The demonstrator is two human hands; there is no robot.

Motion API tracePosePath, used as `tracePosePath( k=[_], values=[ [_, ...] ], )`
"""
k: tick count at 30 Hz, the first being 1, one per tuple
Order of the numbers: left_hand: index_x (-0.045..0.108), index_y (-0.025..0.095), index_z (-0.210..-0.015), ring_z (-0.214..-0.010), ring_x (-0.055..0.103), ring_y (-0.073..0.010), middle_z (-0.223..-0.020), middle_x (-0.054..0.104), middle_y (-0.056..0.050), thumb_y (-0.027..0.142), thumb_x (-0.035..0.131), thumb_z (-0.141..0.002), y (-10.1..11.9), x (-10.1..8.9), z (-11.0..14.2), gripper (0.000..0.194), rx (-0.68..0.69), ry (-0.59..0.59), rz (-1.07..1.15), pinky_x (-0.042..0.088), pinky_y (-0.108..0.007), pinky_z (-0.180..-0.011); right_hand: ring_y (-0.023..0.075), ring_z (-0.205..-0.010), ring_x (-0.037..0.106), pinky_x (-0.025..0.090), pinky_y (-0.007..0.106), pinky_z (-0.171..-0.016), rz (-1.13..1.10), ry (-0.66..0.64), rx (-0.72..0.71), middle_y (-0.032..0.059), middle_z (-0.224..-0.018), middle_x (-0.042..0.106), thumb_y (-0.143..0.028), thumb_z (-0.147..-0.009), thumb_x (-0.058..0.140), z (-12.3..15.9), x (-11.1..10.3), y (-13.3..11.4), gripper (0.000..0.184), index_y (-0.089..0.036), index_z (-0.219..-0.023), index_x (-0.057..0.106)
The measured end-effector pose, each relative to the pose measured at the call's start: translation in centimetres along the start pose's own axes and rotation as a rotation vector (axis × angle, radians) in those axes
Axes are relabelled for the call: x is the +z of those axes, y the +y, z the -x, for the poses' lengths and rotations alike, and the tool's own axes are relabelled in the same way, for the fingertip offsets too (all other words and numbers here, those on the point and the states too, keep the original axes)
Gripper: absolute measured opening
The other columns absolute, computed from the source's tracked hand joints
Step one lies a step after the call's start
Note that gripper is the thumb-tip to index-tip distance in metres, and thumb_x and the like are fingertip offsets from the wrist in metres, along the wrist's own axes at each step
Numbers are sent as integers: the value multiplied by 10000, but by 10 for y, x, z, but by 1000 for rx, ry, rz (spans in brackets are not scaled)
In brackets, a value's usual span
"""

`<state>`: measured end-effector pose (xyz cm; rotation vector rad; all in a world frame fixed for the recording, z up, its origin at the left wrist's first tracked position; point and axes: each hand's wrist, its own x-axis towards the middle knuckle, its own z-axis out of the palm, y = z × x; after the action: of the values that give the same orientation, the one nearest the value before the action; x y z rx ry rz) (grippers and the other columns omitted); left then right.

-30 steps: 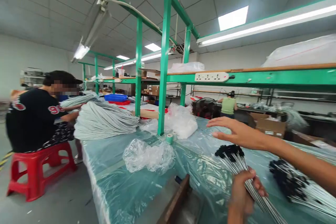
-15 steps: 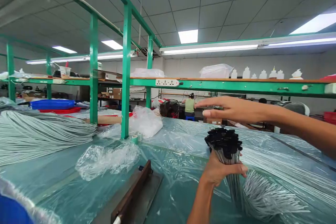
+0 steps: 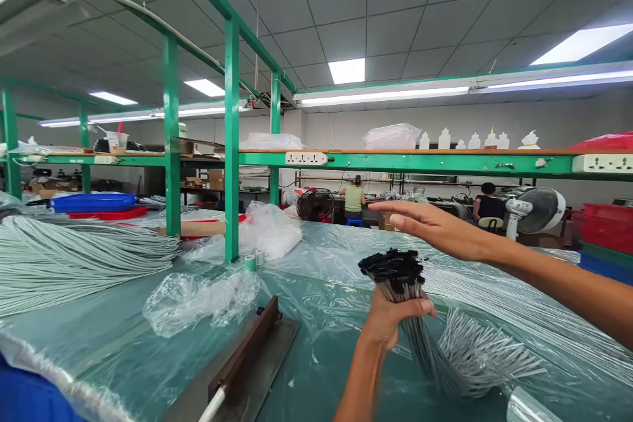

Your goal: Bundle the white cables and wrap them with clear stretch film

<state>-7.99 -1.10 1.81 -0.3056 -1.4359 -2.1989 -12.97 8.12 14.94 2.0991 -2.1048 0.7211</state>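
Left hand [image 3: 384, 322] clamped wire bundle [image 3: 424, 346], likely keeping black ends [image 3: 394, 266] gathered; right hand [image 3: 442, 229] hovered above bundle, thumb off fingers.

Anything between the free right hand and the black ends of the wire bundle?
Nothing visible. The right hand is open and raised above the black ends, with a gap between them in this view. The left hand wraps the wires below those ends, leaving their top exposed. Exact depth can't be told.
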Motion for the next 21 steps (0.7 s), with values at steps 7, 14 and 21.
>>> tracePosePath(
  k=[7,14,21],
  values=[
    [575,115,-620,-471,520,-115,-493,541,13,187,659,-515,3,-12,-9,153,32,228,95,413,-250,-536,208,-1268,218,201,414,-1027,-292,183,-11,12,-1388,275,-528,-809,362,7,27,32,579,-312,-1325,210],
    [534,125,-622,-375,346,-20,-427,394,83,113,595,-554,21,-29,-37,92,173,344,425,355,-159,-449,254,-1204,339,308,383,-962,-395,72,233,99,-1366,304,-421,-585,673,45,123,96,934,-239,-1340,154],
    [466,130,-630,-364,323,-18,-452,338,76,37,389,-698,51,-45,-62,139,283,325,598,346,-152,-431,182,-648,574,413,254,-575,66,48,356,5,-724,631,-147,-610,447,79,130,171,301,-199,-880,570]
  ],
)
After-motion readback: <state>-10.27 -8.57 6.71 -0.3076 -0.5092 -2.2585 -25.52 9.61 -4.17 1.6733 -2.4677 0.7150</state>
